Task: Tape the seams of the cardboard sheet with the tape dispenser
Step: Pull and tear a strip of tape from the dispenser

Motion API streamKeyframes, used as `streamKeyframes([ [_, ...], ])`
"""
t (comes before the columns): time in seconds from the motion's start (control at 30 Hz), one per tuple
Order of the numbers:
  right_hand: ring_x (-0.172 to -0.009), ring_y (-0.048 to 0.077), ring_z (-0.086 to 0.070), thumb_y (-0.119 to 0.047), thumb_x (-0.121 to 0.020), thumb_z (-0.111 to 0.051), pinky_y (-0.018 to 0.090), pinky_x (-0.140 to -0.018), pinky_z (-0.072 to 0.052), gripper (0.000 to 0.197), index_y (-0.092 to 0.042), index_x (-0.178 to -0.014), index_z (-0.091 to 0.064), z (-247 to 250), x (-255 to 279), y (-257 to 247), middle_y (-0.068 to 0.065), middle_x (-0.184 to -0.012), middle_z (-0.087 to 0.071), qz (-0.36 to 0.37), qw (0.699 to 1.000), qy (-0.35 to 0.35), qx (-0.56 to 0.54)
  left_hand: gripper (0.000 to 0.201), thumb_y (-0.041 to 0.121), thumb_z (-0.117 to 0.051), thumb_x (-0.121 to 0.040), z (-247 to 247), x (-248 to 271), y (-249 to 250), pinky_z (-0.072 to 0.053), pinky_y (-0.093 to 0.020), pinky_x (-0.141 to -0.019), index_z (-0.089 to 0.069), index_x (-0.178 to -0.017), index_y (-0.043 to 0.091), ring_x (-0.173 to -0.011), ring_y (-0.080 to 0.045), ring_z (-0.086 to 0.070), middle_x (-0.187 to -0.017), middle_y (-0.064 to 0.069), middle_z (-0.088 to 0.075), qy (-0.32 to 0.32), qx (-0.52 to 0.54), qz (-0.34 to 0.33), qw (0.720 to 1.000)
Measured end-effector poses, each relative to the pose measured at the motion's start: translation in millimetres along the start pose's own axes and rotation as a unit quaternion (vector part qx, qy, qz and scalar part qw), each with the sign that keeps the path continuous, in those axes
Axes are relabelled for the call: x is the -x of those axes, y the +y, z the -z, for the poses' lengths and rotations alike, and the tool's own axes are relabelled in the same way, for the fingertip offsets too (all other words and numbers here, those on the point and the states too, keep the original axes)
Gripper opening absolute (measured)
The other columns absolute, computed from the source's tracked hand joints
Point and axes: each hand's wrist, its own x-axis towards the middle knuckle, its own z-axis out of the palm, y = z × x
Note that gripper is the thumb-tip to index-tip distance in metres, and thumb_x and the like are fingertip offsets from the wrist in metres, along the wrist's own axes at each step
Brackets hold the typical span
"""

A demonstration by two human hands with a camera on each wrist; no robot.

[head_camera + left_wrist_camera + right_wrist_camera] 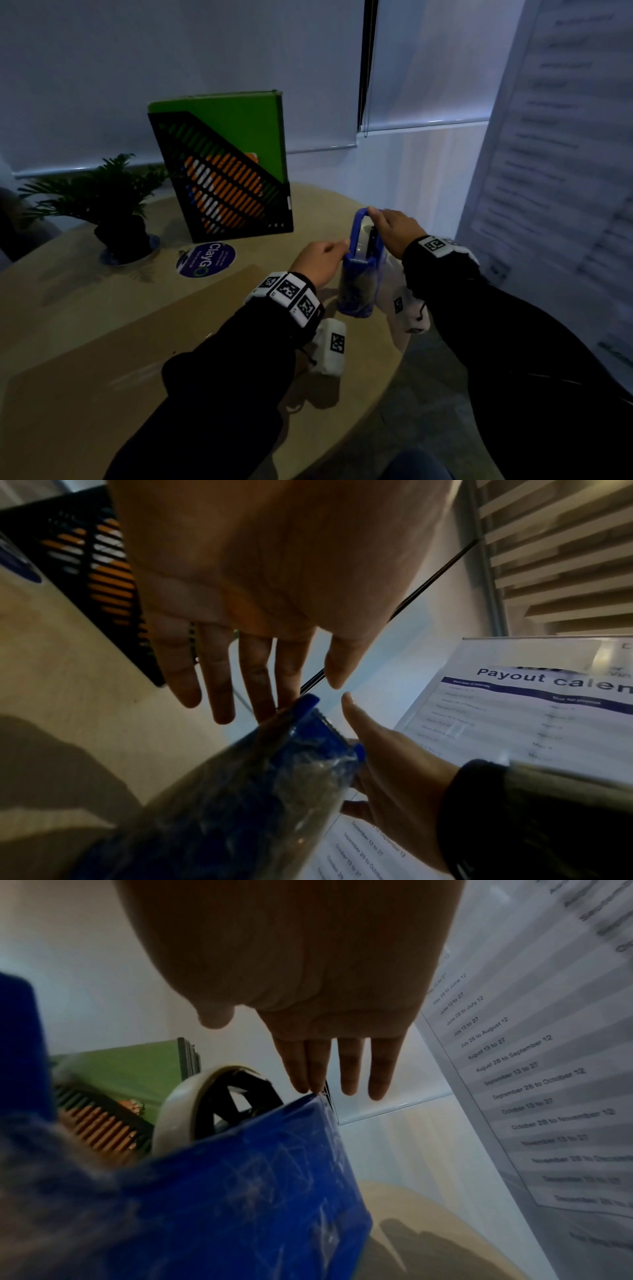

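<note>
One tape dispenser, blue, standing upright on the table near its right edge, between your two hands. One roll of tape sits in it, pale, on a black hub; clear film covers the dispenser body.

Your left hand is at the dispenser's left side. Left wrist view shows four fingers straight and spread, the tips of two at the blue top corner; the thumb tip stands apart from it. No curl around anything, so a wide, flat hand that touches rather than holds.

Your right hand is over the top of the dispenser's right side. Right wrist view shows four fingers straight, pointing down, two of them with tips at the blue upper corner by the serrated cutter. Also flat and extended, no grip visible.

One cardboard sheet lies flat on the table, left of the dispenser and under your left forearm. Dispenser is just beside its far right corner; I can't tell if it rests on the sheet or just off it.

Other counts: one black slotted file holder with one green folder standing in it, one potted plant, one round blue sticker on the table, one printed calendar sheet on the panel to your right.
</note>
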Motion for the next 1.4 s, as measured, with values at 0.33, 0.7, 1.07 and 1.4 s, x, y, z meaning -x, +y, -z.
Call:
streamKeyframes([
  [0.33,-0.121,0.034,-0.052,-0.065,-0.094,-0.011,0.037,-0.100,-0.038,0.082,-0.005,-0.124,-0.059,5.8,-0.4,-5.1,0.017,-0.137,-0.052,-0.023,0.998,-0.040,0.032,0.039,0.040,-0.052,-0.093,-21.4,-4.6,3.5,-0.041,-0.027,-0.081,-0.071,-0.107,0.009,-0.101,-0.023,-0.063,-0.107,-0.008,-0.069,0.005,0.123,0.093,0.988],
  [0.7,-0.125,0.034,-0.050,-0.064,-0.094,-0.009,0.038,-0.104,-0.036,0.084,-0.005,-0.130,-0.055,6.0,-5.7,-5.7,0.017,-0.139,-0.050,-0.030,0.996,-0.056,0.061,0.017,0.032,-0.069,-0.080,-27.1,-5.5,7.9,-0.052,-0.041,-0.093,-0.070,-0.071,0.018,-0.099,-0.027,-0.063,-0.100,-0.010,-0.071,0.011,0.223,0.181,0.958],
  [1.07,-0.125,0.033,-0.051,-0.065,-0.094,-0.010,0.039,-0.103,-0.037,0.081,-0.008,-0.130,-0.055,6.0,-6.4,-6.2,0.016,-0.142,-0.048,-0.033,0.995,-0.066,0.066,0.041,0.042,-0.067,-0.079,-16.9,-4.5,23.5,-0.050,-0.045,-0.096,-0.071,-0.102,0.009,-0.081,-0.021,-0.058,-0.088,-0.005,-0.064,0.007,0.211,0.189,0.959],
  [1.4,-0.131,0.033,-0.046,-0.066,-0.094,-0.014,0.037,-0.106,-0.034,0.079,-0.010,-0.137,-0.049,6.4,-6.7,-4.2,0.014,-0.147,-0.043,-0.052,0.995,-0.073,0.042,0.015,0.027,-0.067,-0.084,-17.7,10.1,20.7,-0.043,-0.030,-0.070,-0.066,-0.082,0.013,-0.083,-0.014,-0.054,-0.085,0.000,-0.063,0.010,0.270,0.157,0.950],
])
